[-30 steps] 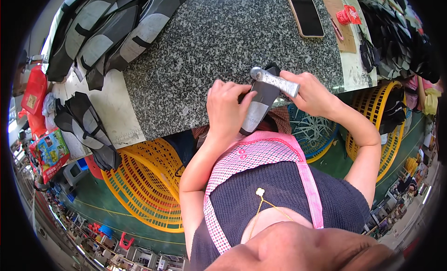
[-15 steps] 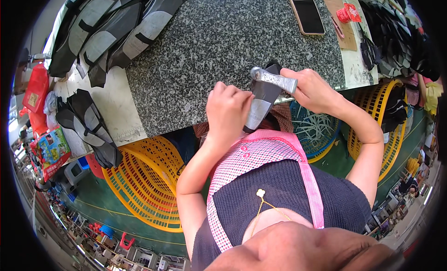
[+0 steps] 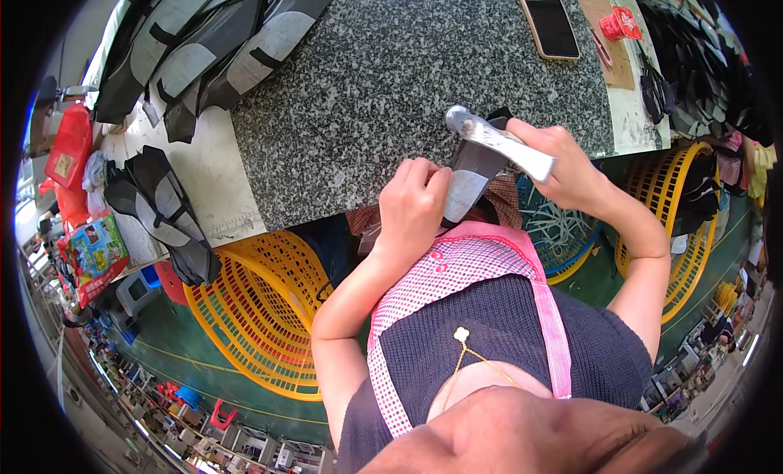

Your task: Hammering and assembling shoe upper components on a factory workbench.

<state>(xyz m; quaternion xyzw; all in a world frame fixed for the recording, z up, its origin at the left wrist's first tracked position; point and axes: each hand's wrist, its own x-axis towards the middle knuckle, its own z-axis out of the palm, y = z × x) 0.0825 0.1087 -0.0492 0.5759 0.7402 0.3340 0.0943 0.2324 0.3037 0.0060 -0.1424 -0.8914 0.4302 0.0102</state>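
Observation:
A black and grey piece, like a shoe upper (image 3: 467, 189), lies at the near edge of the stone slab (image 3: 342, 107). My left hand (image 3: 414, 203) is closed on its left side, fingers curled with the thumb side against it. In my right hand (image 3: 567, 163) is a metal hammer (image 3: 506, 145), its silver head above the far part of the piece. The hammer's handle is mostly hidden by the hand. Whether the head touches the piece, I cannot tell.
Similar black and grey pieces (image 3: 200, 62) are stacked at the far left, more (image 3: 163, 217) at the table's left edge. A phone (image 3: 550, 22) and a red packet (image 3: 620, 24) lie far right. Yellow baskets (image 3: 253, 311) stand below on both sides, with dark pieces (image 3: 701, 58) piled at right.
The hammer has lifted a little and turned, its head now looking larger. My left hand keeps its hold on the piece; the whole view has shifted slightly.

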